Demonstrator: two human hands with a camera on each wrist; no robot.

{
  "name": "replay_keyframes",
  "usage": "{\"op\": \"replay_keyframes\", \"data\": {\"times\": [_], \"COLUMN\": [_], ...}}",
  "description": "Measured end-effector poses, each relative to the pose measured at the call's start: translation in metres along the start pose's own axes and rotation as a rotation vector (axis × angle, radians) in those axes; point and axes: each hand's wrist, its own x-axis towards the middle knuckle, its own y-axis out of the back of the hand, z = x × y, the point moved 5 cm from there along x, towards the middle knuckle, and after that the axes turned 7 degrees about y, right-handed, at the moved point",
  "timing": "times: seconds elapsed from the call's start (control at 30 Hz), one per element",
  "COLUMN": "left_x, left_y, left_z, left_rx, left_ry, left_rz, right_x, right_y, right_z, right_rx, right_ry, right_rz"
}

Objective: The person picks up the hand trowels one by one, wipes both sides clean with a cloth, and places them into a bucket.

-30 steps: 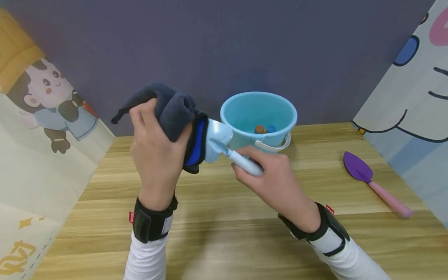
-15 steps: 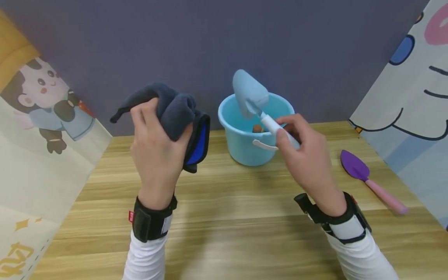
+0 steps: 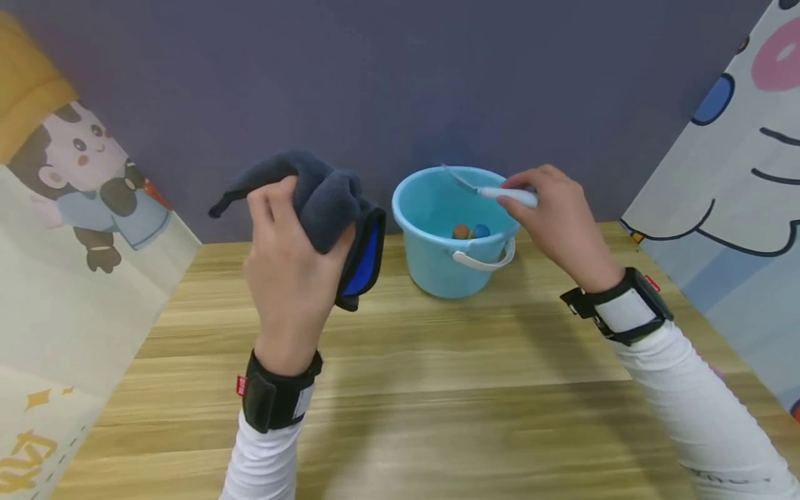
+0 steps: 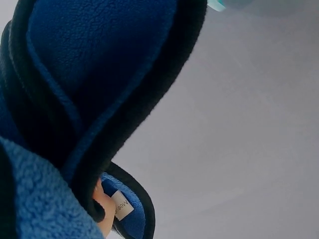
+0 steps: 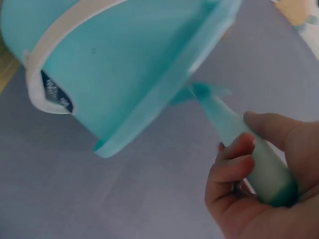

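My left hand [image 3: 294,271] grips a bunched dark grey fleece cloth [image 3: 328,208] above the table. Black edging runs round its blue inner side [image 4: 104,45], and a small white tag [image 4: 122,205] shows in the left wrist view. On the right, my right hand [image 3: 556,222] pinches the pale handle of a light blue toy trowel [image 3: 507,196]. Its blade, seen nearly edge-on, is over the mouth of a light blue bucket [image 3: 437,260]. Inside the bucket lie a brown ball [image 3: 460,232] and a blue ball [image 3: 481,231], with a bit of something yellow between them.
The bucket's white handle [image 3: 481,264] hangs down at its front right. It stands on a wooden table [image 3: 425,389] near a dark back wall [image 3: 350,83]. Printed cartoon panels flank both sides. My right forearm covers nearly all of the purple trowel.
The light blue trowel came away from the cloth in my left hand, rose, and moved right and over the bucket, its blade turning edge-on. The left hand kept its hold, shifting slightly right.
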Motion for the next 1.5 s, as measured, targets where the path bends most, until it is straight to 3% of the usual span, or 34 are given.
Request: {"op": "replay_keyframes", "data": {"times": [0.2,0.43,0.57,1.13,1.5], "left_x": [-0.002,-0.005,-0.005,-0.006,-0.007], "left_y": [0.000,-0.002,-0.003,-0.002,-0.002], "left_z": [0.002,0.005,0.006,0.007,0.011], "left_rx": [-0.008,0.000,-0.003,-0.004,-0.012], "left_ry": [0.001,-0.019,-0.018,-0.023,-0.043], "left_rz": [-0.002,-0.008,-0.017,-0.027,-0.026], "right_x": [0.022,0.029,0.029,0.019,0.001], "right_y": [-0.025,-0.044,-0.048,-0.039,-0.032], "right_z": [0.013,0.025,0.025,0.018,0.021], "right_rx": [-0.024,-0.053,-0.065,-0.096,-0.039], "right_ry": [0.073,0.048,0.055,0.045,0.115], "right_rz": [-0.179,-0.359,-0.406,-0.367,-0.164]}}
